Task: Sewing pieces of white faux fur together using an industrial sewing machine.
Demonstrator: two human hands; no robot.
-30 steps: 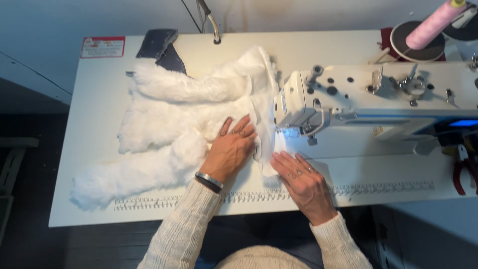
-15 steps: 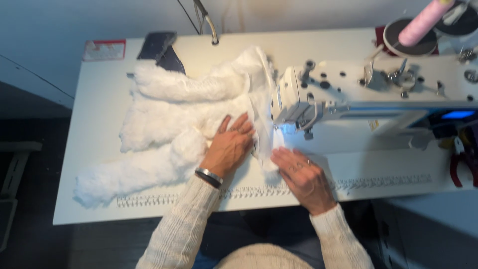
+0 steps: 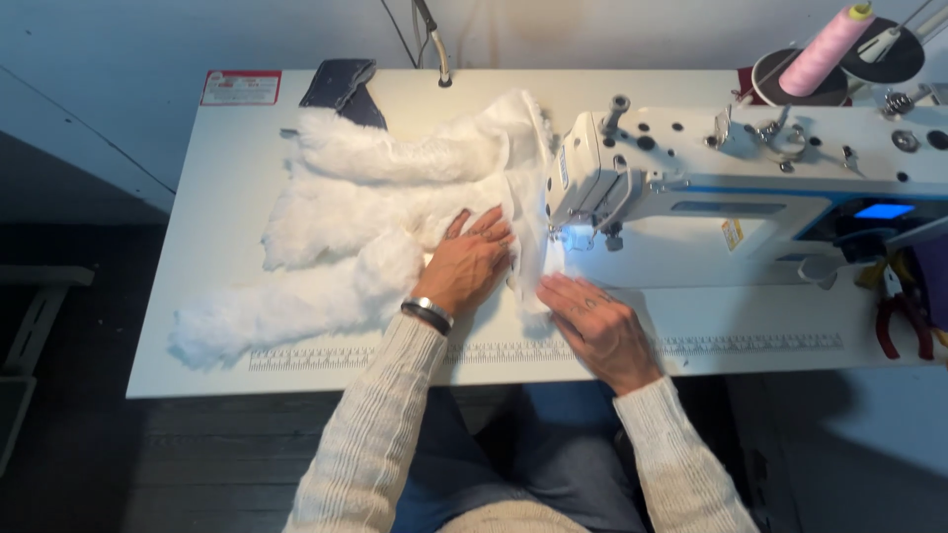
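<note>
A white furry fabric piece (image 3: 355,227) lies spread over the left half of the white sewing table (image 3: 227,138). My left hand (image 3: 472,262) rests flat on the fabric, fingers spread, just left of the needle area. My right hand (image 3: 597,326) presses flat on the fabric's edge in front of the sewing machine (image 3: 750,173). A narrow fold of the fabric (image 3: 533,227) runs up between my hands under the machine head, where a small light shines. Neither hand grips anything.
A pink thread cone (image 3: 825,49) stands behind the machine at the back right. Red-handled pliers or scissors (image 3: 901,326) hang at the table's right end. A dark cloth piece (image 3: 341,87) and a red-and-white label (image 3: 240,87) lie at the back left. A ruler strip (image 3: 395,355) runs along the front edge.
Both hands stay flat on the fabric near the needle. The view has shifted slightly; the fabric seems fed a little further back.
</note>
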